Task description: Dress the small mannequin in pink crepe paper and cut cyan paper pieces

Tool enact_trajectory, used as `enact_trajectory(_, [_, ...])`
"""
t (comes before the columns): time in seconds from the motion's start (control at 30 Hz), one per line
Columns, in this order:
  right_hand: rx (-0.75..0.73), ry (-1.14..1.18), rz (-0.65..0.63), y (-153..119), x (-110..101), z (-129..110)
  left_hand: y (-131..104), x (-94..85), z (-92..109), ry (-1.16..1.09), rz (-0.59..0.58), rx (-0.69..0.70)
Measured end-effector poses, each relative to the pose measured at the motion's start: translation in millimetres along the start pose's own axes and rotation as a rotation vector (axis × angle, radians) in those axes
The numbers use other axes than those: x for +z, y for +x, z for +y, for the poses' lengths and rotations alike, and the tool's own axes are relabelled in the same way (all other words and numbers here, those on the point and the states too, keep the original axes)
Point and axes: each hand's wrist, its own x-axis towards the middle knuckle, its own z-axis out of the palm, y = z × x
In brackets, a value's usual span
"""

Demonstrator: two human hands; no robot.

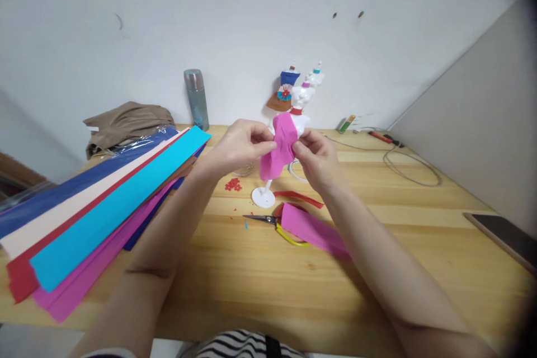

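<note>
A piece of pink crepe paper [282,151] lies against the front of a small white mannequin form [300,123] with a red neck band. My left hand [247,145] pinches the paper's left edge. On the right edge, the fingers of my right hand [316,156] are closed on the same paper. The form's round white base [263,197] stands on the wooden table. Below it lie scissors [268,220] with red and yellow handles, partly under a pink paper strip [312,227]. A red strip [302,198] lies behind them.
Coloured paper sheets [113,207] spread over the left side, near a brown cloth [130,123] and a flask [196,99]. More dressed mannequin forms [289,79] stand behind. Small red pieces [233,184], a cable [413,170] and a phone [503,238] are on the table.
</note>
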Motion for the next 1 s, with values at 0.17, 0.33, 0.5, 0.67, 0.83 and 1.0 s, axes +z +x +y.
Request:
enact_trajectory(0.17, [0.005, 0.010, 0.000, -1, 1, -1, 6, -3.5, -6, -0.032, 0.079, -0.009])
enact_trajectory(0.33, [-0.001, -0.018, -0.013, -2, 4, -4, 9, 6.7, -12, -0.264, -0.027, -0.046])
enact_trajectory(0.5, [0.010, -0.028, 0.009, -1, 4, -4, 10, 6.3, -15, -0.270, 0.062, -0.117])
enact_trajectory(0.67, [0.011, -0.007, 0.018, -1, 3, -4, 12, 2.1, -19, -0.241, 0.090, -0.081])
enact_trajectory(0.83, [-0.002, 0.006, 0.002, -2, 4, -5, 12, 2.5, -16, -0.220, 0.051, -0.062])
enact_trajectory(1.0, [-0.001, -0.020, -0.010, -1, 5, -5, 9, 3.6, -11, -0.140, 0.076, 0.007])
